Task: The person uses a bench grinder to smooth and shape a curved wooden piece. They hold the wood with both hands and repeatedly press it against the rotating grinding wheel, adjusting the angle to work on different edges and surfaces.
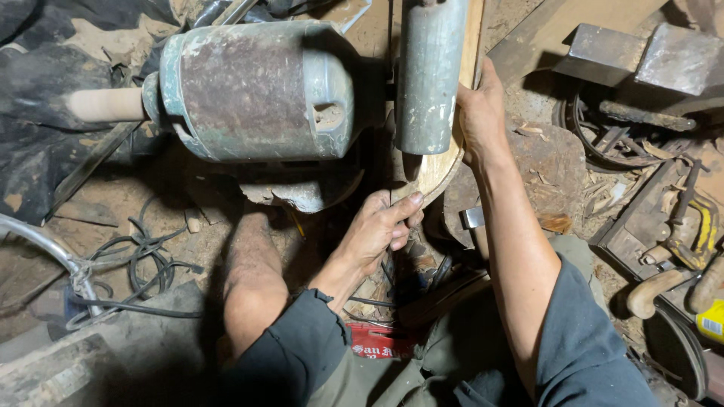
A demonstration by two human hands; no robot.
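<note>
A curved, flat wooden piece (443, 162) runs from the top of the view down to my lap, passing behind a grey cylindrical drum (430, 75) of a bench machine. My left hand (381, 226) grips the piece's rounded lower end. My right hand (481, 113) holds its right edge higher up, beside the drum. To the left sits the machine's rusty green motor housing (253, 90) with a pale spindle (105, 105) sticking out.
Black cables (139, 260) and a metal rod (38, 241) lie on the dusty floor at left. At right are metal blocks (641, 56), a hammer head (473, 218), wooden-handled tools (664, 290) and a yellow tool (701, 230). A red crate (377, 343) sits under my legs.
</note>
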